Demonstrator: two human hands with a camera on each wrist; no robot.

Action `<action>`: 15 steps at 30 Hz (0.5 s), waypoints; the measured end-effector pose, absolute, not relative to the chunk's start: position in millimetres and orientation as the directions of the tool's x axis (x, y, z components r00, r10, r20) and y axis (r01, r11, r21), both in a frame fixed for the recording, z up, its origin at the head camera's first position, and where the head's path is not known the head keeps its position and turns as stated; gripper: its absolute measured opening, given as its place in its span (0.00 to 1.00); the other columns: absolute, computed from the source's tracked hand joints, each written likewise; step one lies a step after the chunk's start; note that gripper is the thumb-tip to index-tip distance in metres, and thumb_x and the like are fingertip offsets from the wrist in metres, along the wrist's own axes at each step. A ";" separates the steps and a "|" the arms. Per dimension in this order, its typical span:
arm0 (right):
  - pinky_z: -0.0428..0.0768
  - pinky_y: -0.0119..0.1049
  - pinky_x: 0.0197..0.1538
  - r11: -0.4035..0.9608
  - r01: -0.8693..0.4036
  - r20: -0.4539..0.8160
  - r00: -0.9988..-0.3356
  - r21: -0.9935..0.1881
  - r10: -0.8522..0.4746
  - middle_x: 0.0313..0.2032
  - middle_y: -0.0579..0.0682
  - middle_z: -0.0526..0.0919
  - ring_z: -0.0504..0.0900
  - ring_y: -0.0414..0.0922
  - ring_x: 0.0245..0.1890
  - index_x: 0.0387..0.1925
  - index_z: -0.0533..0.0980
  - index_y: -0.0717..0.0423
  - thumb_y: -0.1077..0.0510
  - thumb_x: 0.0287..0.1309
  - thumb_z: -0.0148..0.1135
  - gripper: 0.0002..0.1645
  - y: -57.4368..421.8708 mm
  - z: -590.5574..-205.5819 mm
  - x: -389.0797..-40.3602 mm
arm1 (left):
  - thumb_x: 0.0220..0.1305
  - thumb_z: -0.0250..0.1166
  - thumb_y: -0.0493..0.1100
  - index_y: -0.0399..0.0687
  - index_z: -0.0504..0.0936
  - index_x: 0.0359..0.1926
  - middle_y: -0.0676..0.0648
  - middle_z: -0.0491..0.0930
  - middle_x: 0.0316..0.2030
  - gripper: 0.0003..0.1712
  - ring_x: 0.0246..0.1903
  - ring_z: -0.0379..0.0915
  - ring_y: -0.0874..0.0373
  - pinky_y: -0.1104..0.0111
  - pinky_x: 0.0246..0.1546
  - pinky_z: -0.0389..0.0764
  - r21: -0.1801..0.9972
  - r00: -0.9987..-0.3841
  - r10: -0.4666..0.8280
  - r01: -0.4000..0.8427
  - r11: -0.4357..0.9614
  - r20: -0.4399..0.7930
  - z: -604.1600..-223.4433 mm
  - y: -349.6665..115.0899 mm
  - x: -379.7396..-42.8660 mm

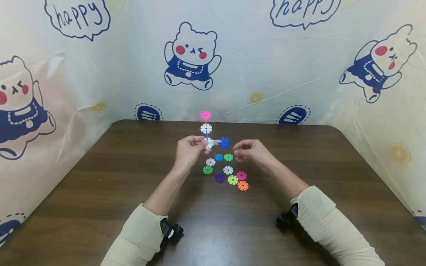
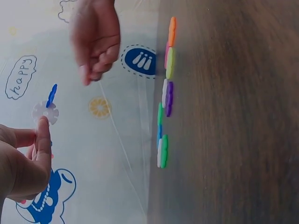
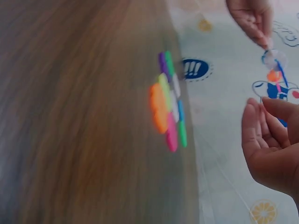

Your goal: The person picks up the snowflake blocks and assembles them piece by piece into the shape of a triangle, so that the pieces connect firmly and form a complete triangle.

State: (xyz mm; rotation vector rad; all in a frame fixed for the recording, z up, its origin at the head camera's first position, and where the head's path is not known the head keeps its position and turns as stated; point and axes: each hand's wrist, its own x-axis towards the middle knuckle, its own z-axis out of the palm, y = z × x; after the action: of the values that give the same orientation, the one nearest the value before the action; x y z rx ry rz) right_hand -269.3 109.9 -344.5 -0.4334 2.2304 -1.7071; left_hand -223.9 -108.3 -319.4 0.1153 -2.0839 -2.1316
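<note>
We list: notched-disc chain, white disc pinched by left hand, likely for steadiness; right hand, fingers loosely curled, grasping nothing.

Patterned backdrop: "happy" in blue hand lettering, twice, inside a left bubble and a right bubble, both clipped by the top edge of the head view. Left wrist view: "happy" once, steeply tilted. Blue ovals on same backdrop: white strokes only.

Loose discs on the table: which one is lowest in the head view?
The orange disc, just below the loose pink disc; all the others sit higher.
</note>
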 end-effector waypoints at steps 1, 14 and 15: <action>0.79 0.45 0.45 0.294 -0.069 -0.069 -0.899 -0.953 -0.432 0.37 0.62 0.79 0.81 0.52 0.35 0.43 0.76 0.67 0.64 0.58 0.60 0.13 111.5 -346.2 -269.5 | 0.59 0.61 0.29 0.27 0.76 0.45 0.35 0.80 0.33 0.13 0.22 0.79 0.60 0.68 0.32 0.81 0.998 -0.985 -0.166 0.059 -0.018 0.055 -319.6 -109.2 -224.1; 0.74 0.33 0.35 0.662 -0.349 -0.184 -0.781 -0.664 -0.597 0.27 0.46 0.80 0.73 0.42 0.29 0.38 0.81 0.60 0.64 0.50 0.66 0.11 124.3 -363.3 -270.8 | 0.60 0.62 0.32 0.29 0.77 0.45 0.38 0.80 0.33 0.12 0.27 0.81 0.54 0.57 0.43 0.77 0.999 -0.981 -0.189 0.040 -0.008 0.037 -317.2 -119.8 -223.6; 0.74 0.33 0.35 0.666 -0.369 -0.182 -0.774 -0.649 -0.606 0.27 0.46 0.79 0.73 0.42 0.29 0.38 0.81 0.60 0.64 0.50 0.67 0.11 124.1 -364.0 -270.8 | 0.60 0.62 0.32 0.30 0.77 0.45 0.38 0.80 0.33 0.12 0.28 0.81 0.54 0.57 0.43 0.77 0.999 -0.981 -0.189 0.035 -0.005 0.033 -316.9 -120.5 -223.6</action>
State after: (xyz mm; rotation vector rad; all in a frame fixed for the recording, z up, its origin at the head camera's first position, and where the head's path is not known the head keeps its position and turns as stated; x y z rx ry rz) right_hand -270.8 124.1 -364.0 -0.7661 2.4977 -0.8520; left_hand -223.6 -120.5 -316.9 0.1648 -2.0968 -2.1147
